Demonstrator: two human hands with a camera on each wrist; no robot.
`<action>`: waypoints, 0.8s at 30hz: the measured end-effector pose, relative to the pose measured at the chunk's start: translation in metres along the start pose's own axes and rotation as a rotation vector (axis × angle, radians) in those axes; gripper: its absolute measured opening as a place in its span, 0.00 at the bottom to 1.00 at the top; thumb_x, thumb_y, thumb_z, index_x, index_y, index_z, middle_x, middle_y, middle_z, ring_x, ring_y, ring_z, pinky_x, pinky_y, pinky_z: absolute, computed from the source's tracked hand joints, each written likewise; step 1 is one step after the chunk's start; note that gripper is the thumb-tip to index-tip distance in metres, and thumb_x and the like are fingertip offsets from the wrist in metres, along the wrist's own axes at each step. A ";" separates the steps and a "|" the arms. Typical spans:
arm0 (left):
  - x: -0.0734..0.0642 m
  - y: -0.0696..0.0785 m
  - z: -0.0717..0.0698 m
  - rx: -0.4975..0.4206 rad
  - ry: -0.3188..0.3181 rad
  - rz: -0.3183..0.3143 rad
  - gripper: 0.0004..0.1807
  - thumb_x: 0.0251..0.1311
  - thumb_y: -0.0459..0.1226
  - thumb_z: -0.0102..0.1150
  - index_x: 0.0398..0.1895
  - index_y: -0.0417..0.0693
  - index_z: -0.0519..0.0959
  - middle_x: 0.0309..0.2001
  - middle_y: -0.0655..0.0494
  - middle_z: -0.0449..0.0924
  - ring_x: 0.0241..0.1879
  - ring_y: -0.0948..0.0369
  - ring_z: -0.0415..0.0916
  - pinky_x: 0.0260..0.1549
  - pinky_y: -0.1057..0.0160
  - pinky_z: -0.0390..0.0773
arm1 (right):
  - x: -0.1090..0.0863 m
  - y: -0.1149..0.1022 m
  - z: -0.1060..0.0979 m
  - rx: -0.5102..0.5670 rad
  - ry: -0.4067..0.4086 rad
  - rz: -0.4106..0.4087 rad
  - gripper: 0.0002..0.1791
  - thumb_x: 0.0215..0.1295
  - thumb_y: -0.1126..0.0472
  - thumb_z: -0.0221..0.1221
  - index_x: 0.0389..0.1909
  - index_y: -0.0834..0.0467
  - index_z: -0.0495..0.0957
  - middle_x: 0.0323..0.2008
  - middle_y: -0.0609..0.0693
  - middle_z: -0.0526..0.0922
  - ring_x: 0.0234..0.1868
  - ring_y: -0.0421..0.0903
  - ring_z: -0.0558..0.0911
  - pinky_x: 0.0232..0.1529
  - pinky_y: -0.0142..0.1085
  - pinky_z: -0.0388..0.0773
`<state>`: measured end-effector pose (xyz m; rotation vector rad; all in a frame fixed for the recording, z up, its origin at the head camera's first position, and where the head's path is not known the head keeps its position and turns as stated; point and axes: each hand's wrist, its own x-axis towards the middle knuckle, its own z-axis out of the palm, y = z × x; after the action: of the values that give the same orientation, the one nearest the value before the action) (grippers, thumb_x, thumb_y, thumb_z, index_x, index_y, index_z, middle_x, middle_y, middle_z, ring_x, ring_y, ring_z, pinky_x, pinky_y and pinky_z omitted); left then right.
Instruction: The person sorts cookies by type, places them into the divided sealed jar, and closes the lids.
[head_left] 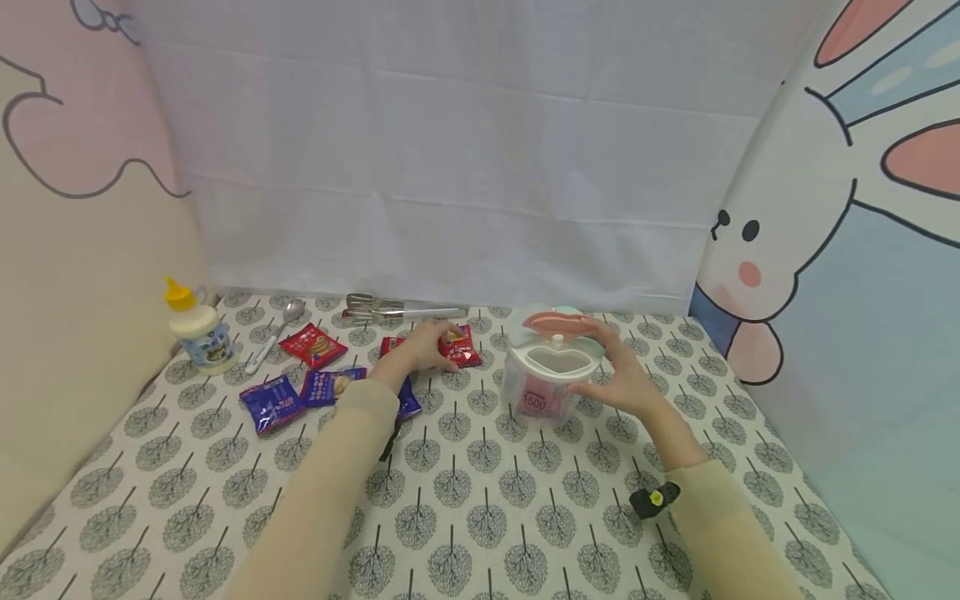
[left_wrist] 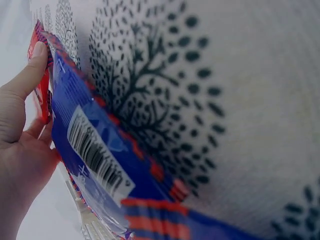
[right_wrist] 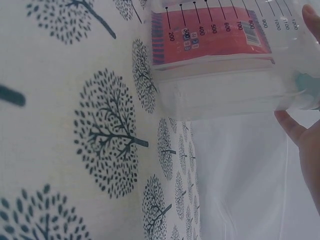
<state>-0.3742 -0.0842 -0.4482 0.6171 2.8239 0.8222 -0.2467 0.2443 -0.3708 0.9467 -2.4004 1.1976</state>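
Observation:
A red snack packet (head_left: 461,347) lies on the cloth with my left hand (head_left: 424,347) over its left side. In the left wrist view, the thumb and fingers of that hand lie at opposite edges of a red packet (left_wrist: 43,95). Beside it is a blue snack packet (left_wrist: 95,150) with a barcode. My right hand (head_left: 621,375) holds a clear measuring container (head_left: 517,387) near its top, thumb and fingers on either side. Its pink flap (head_left: 557,323) is up, showing the pour opening. Through its wall, a red packet (right_wrist: 215,37) shows inside.
Red (head_left: 312,345) and blue packets (head_left: 272,403) lie to the left, near a spoon (head_left: 273,333) and a yellow-capped bottle (head_left: 202,333). Metal tongs (head_left: 405,313) lie at the back. Another red packet (head_left: 390,345) and blue packet (head_left: 408,400) are partly hidden by my left arm.

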 end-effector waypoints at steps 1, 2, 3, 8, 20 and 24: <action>0.000 0.000 0.000 -0.027 0.005 0.007 0.34 0.47 0.44 0.73 0.61 0.56 0.72 0.61 0.43 0.63 0.58 0.47 0.63 0.58 0.45 0.68 | 0.000 0.000 0.000 0.005 0.003 -0.004 0.55 0.33 0.75 0.71 0.66 0.66 0.54 0.59 0.68 0.67 0.60 0.43 0.68 0.58 0.61 0.68; 0.000 0.000 -0.001 -0.057 0.017 0.020 0.33 0.47 0.41 0.72 0.60 0.55 0.73 0.61 0.42 0.63 0.59 0.46 0.64 0.59 0.45 0.68 | 0.000 0.000 0.001 0.008 0.005 -0.007 0.54 0.33 0.75 0.71 0.66 0.66 0.54 0.59 0.68 0.68 0.60 0.42 0.68 0.57 0.61 0.68; 0.001 0.000 -0.001 -0.084 0.031 0.030 0.31 0.48 0.39 0.72 0.58 0.54 0.74 0.61 0.43 0.64 0.59 0.47 0.64 0.59 0.46 0.69 | 0.000 0.001 0.001 0.009 0.010 -0.010 0.55 0.33 0.75 0.71 0.66 0.66 0.54 0.58 0.68 0.68 0.60 0.40 0.68 0.57 0.61 0.68; 0.002 0.003 -0.004 -0.188 0.094 0.067 0.24 0.50 0.33 0.70 0.53 0.50 0.77 0.56 0.48 0.72 0.56 0.51 0.69 0.56 0.50 0.72 | 0.000 0.002 0.001 0.001 0.008 -0.006 0.55 0.32 0.75 0.71 0.67 0.65 0.54 0.59 0.69 0.67 0.60 0.54 0.70 0.57 0.62 0.68; -0.019 0.036 -0.040 -0.292 0.214 0.089 0.17 0.58 0.37 0.64 0.51 0.56 0.78 0.39 0.54 0.76 0.30 0.58 0.69 0.26 0.63 0.72 | 0.001 -0.003 -0.002 -0.037 -0.013 0.032 0.56 0.34 0.72 0.72 0.68 0.63 0.53 0.61 0.68 0.66 0.60 0.69 0.66 0.60 0.63 0.64; -0.031 0.053 -0.061 -0.351 0.253 0.146 0.17 0.56 0.36 0.65 0.50 0.56 0.78 0.40 0.55 0.76 0.32 0.57 0.71 0.28 0.63 0.75 | 0.001 -0.002 -0.001 -0.027 -0.016 0.040 0.56 0.34 0.73 0.72 0.69 0.64 0.53 0.61 0.68 0.66 0.60 0.69 0.66 0.60 0.63 0.64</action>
<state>-0.3422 -0.0861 -0.3674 0.7114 2.7619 1.4774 -0.2465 0.2441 -0.3683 0.9073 -2.4529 1.1733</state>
